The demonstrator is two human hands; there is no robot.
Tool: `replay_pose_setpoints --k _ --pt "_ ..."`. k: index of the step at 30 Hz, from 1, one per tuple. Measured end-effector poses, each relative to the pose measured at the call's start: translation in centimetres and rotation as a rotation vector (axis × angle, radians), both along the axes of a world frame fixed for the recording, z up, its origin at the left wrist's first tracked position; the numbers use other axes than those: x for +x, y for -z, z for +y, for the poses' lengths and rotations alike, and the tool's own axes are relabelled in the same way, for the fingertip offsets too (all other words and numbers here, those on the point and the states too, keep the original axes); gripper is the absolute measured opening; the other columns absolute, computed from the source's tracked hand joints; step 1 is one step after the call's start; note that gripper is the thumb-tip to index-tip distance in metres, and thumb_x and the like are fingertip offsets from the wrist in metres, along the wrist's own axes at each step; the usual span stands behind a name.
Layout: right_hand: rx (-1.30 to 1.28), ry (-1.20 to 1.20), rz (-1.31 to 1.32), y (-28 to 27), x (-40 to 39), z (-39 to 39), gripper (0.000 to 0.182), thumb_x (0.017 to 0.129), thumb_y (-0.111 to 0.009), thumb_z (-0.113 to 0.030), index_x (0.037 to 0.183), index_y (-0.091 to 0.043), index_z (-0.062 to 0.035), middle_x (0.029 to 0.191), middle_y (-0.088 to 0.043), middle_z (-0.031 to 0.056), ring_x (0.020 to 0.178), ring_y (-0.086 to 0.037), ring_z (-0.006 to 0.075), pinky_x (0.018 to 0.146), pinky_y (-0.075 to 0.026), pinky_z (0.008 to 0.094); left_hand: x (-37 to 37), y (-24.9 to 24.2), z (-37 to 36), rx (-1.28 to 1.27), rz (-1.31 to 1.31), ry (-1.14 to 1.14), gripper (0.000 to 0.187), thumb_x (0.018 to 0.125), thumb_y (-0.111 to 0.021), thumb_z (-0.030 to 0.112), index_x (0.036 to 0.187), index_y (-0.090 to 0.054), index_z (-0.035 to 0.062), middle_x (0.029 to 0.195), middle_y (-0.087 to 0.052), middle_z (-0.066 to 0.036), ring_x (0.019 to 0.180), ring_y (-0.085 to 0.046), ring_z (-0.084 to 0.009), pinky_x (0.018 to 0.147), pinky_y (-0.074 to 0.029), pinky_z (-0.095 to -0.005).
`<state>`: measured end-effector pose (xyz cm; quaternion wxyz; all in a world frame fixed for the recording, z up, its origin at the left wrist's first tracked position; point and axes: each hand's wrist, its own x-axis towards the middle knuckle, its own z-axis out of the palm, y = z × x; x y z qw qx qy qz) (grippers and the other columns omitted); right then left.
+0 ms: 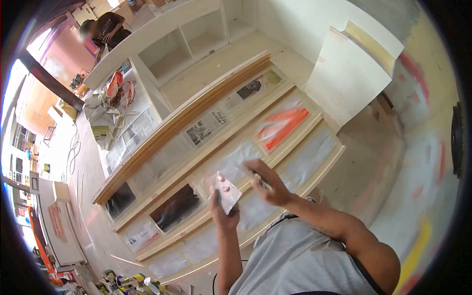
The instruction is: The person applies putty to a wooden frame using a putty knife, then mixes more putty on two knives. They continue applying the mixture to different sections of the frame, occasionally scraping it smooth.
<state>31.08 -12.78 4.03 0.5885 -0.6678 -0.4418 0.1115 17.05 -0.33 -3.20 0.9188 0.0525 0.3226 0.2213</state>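
My left hand (225,215) is wrapped round the lower edge of a small pale board (227,196) that carries dabs of pinkish paste. To its right, my right hand (268,182) is closed on a small tool (263,183), blurred and partly hidden by the fingers. Both hands are above a long wooden frame (216,164) with parallel rails. Its panels are covered with newspaper (206,129), plastic film and a red-orange sheet (283,128).
A white cabinet (164,54) with open compartments stands behind the frame. A white box-like unit (350,73) is at the right. Crumpled paper (101,110) lies at the left. Another person (109,30) is at the upper left. Cans and tools (130,284) sit at the lower left.
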Motion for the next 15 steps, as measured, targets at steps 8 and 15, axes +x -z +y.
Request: replay_pose_setpoints --k 8,15 --pt "-0.196 -0.083 -0.278 3.8 7.9 -6.8 0.046 0.082 -0.055 0.003 0.126 -0.052 -0.0076 0.119 -0.055 0.0141 0.110 -0.051 0.0319 0.097 -0.040 0.0382 6.0 -10.0 -6.9 0.316 -0.027 0.142 0.036 0.093 -0.058 0.028 0.124 -0.050 0.0128 0.104 -0.064 -0.006 0.079 -0.065 -0.0153 0.062 -0.057 -0.0285" --pt "-0.038 0.732 0.199 15.2 24.2 -5.9 0.030 0.094 -0.048 -0.013 0.119 -0.054 0.0019 0.104 -0.061 0.0162 0.100 -0.059 0.0281 0.085 -0.046 0.0367 7.4 -7.8 -9.6 0.412 0.004 0.247 0.058 0.090 -0.054 0.043 0.132 -0.049 0.0029 0.108 -0.061 -0.008 0.091 -0.060 -0.0187 0.079 -0.050 -0.0339"
